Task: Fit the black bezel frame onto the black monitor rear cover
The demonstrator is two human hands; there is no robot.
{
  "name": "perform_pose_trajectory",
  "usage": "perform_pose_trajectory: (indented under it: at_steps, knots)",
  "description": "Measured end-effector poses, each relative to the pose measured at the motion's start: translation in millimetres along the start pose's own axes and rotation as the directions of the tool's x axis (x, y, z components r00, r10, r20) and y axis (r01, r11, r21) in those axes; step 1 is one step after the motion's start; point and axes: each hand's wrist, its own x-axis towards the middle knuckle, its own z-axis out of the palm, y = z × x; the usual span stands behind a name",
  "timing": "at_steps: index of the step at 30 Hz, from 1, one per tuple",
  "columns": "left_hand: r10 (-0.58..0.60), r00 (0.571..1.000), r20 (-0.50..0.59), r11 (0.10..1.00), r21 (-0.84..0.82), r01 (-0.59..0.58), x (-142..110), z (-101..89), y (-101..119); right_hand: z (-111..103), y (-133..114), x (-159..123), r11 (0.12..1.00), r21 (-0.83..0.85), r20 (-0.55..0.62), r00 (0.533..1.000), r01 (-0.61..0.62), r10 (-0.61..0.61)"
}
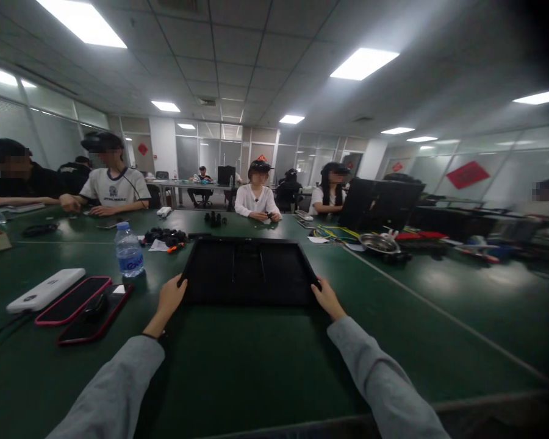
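A wide, shallow black tray-like case (210, 274) lies before me on the green table, with raised edges and two thin upright lines near its middle. My left hand (172, 294) grips its left edge, fingers curled over the rim. On the opposite side, my right hand (327, 297) is closed round the right edge. Both grey-sleeved arms reach forward over the tabletop. Left of the case stands a clear water bottle (129, 253) with a blue cap. Behind the case, near its far left corner, is a heap of small black parts (165, 236).
Two phones (75, 300) (98, 317) and a white power bank (46, 290) lie at left. A metal bowl (379, 243), cables (332, 232) and a large black panel (380, 204) are at back right. Several people sit round the table, one person (257, 201) straight across.
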Motion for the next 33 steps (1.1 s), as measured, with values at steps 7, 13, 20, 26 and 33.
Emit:
perform_pose_trajectory:
  at_steps: [7,13,20,26,33]
  knots:
    - [-0.142,0.99,-0.011,0.988,0.06,0.142,-35,-12.0,6,-3,-24,-39,0.999,-0.036,-0.106,0.994,-0.017,0.013]
    - [-0.186,0.981,-0.047,0.981,0.051,0.188,-71,-34.6,2,-8,-23,-62,0.997,-0.068,-0.091,0.995,-0.048,0.041]
    - [-0.163,0.979,-0.124,0.982,0.08,0.174,-84,-44.1,14,-9,-27,-63,1.0,-0.012,-0.099,0.995,-0.017,0.016]
    - [-0.163,0.978,-0.133,0.98,0.092,0.175,-84,-45.3,14,-7,-20,-62,1.0,-0.021,-0.09,0.996,-0.019,0.017]
    - [-0.191,0.976,-0.104,0.978,0.06,0.198,-84,-44.1,10,-7,-23,-62,0.998,-0.047,-0.068,0.997,-0.038,0.035]
